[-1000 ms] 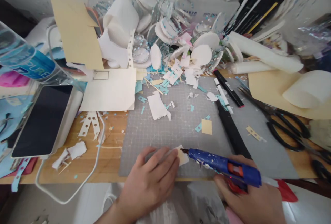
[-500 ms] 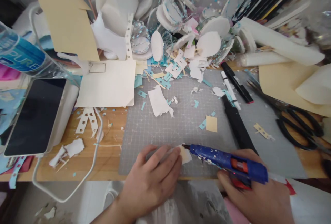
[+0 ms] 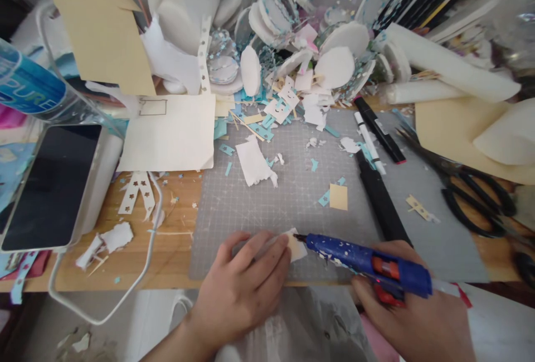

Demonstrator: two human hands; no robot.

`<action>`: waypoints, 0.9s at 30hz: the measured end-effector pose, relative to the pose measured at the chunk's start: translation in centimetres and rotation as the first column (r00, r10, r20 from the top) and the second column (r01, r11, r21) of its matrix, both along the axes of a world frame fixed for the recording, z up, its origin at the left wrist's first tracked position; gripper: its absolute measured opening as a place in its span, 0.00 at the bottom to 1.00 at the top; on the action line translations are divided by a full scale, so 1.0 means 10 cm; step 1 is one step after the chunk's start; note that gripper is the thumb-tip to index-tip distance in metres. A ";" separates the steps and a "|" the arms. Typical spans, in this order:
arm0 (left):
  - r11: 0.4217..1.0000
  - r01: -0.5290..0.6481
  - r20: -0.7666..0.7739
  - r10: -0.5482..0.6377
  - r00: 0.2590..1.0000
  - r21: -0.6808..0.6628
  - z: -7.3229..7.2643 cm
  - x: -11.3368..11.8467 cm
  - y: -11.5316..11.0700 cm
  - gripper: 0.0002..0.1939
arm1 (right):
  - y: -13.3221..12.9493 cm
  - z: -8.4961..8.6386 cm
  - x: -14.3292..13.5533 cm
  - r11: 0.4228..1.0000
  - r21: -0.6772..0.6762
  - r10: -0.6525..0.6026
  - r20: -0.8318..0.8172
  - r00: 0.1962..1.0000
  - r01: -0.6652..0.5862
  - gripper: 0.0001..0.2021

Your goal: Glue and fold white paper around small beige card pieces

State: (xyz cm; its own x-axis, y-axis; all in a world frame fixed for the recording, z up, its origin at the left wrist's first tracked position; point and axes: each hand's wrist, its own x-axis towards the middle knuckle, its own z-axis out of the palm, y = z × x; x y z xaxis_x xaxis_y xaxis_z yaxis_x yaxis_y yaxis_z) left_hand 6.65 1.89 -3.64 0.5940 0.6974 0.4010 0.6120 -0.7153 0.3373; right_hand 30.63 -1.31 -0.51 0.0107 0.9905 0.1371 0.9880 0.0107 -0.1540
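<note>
My right hand is wrapped round the handle of a blue hot glue gun with a red trigger. The gun lies nearly level, its dark nozzle pointing left and meeting a small piece of white and cream paper near the mat's front edge. My left hand holds this paper down, fingers bent together over its left part, which they hide. Beyond them, a small cream square of card lies on the grey cutting mat with a blue strip under it.
Black-handled scissors, a black cutter-like tool and two markers lie to the right. A phone, a water bottle and a white cable occupy the left. Round white decorations and paper scraps crowd the back.
The whole view has shifted slightly. Both hands keep their places, and the glue gun's nozzle stays at the paper's upper edge.
</note>
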 end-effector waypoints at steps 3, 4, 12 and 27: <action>1.000 0.003 0.007 -0.003 1.000 -0.008 0.00 0.00 0.00 0.12 | 0.00 -0.02 0.05 0.999 0.010 0.050 -0.018 0.999 -0.049 0.07; 1.000 0.001 0.009 -0.001 1.000 -0.014 0.01 0.00 0.00 0.12 | 0.00 -0.02 0.06 0.998 0.014 0.066 -0.020 0.998 -0.065 0.07; 0.999 -0.004 0.032 0.005 0.999 -0.032 0.02 0.01 0.00 0.12 | -0.02 0.02 0.11 0.992 0.020 0.123 0.018 0.992 -0.124 0.12; 0.999 0.004 0.020 -0.003 1.000 -0.041 0.02 0.01 -0.02 0.13 | -0.16 -0.01 0.26 0.979 0.024 0.201 0.060 0.978 -0.203 0.11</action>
